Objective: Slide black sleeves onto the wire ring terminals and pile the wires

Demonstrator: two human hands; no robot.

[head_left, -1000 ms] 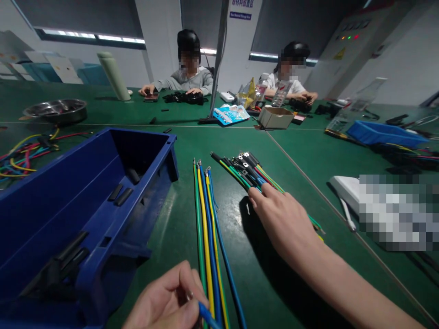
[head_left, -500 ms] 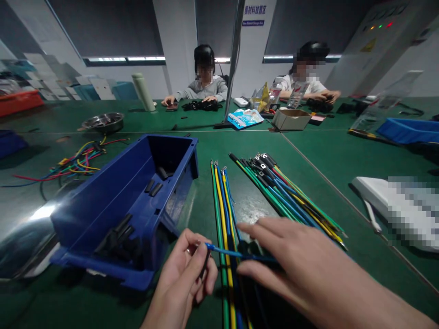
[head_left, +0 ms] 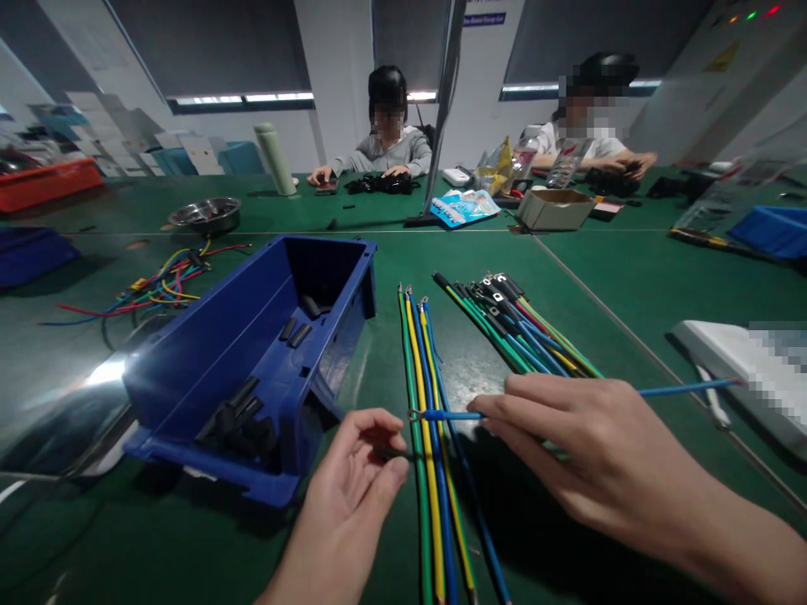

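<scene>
My right hand (head_left: 580, 445) pinches a blue cable (head_left: 457, 416) near its end. The metal ring terminal on that cable points left, toward my left hand, and its other end sticks out to the right behind my knuckles. My left hand (head_left: 353, 487) is curled with a short black sleeve (head_left: 389, 453) between thumb and fingers, partly hidden. A small gap separates it from the terminal. Beneath both hands lies a row of green, yellow and blue cables (head_left: 424, 428). To the left stands a blue bin (head_left: 328, 357) with several loose black sleeves (head_left: 243, 424) in it.
A bundle of cables with black-sleeved ends (head_left: 504, 323) lies beyond my right hand. Loose thin wires (head_left: 167, 281) and a metal bowl (head_left: 208, 217) are at the left. A small carton (head_left: 555, 210) stands farther back. Two people sit across the table.
My right hand has taken hold of the blue cable and its end has come away from my left hand's fingers. The left hand has opened slightly. The view has shifted a little.
</scene>
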